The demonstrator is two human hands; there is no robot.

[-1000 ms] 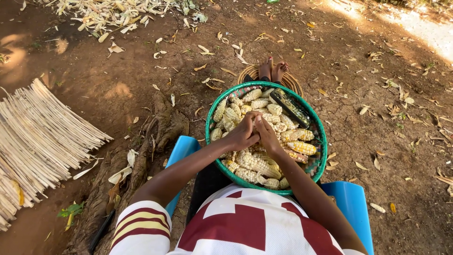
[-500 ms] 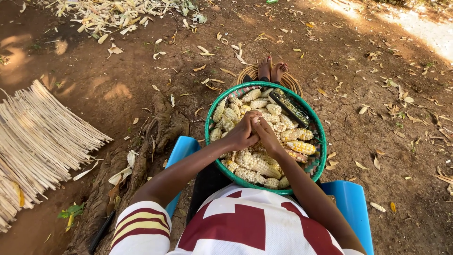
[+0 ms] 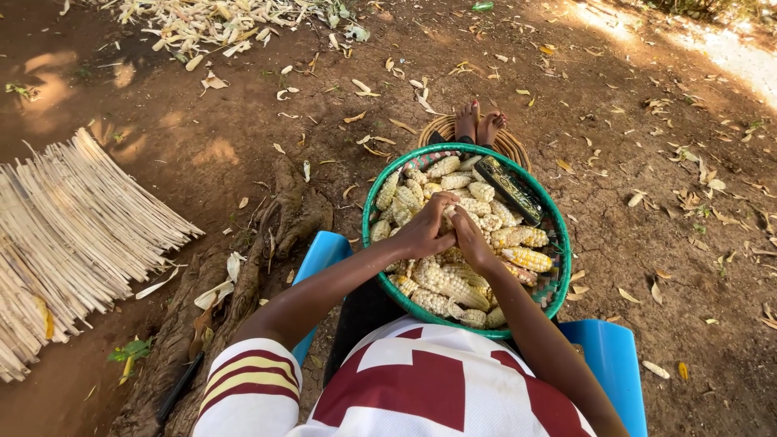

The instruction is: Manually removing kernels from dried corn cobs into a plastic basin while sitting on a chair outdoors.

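Nothing has shifted since the earlier frames: seen from the head camera, left hand point(image 3: 422, 231) and right hand point(image 3: 472, 243) are both clenched together on one maize cob point(image 3: 447, 217) over the green basket point(image 3: 374, 194) of cobs on the lap; shelling seems underway, and twisting kernels loose likely demands firm thumb pressure

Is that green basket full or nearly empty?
Full. The basket is heaped with corn cobs almost to its rim, and a dark flat object lies on top.

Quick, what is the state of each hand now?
Left hand: closed on a pale yellow maize cob.
Right hand: closed on the same cob.
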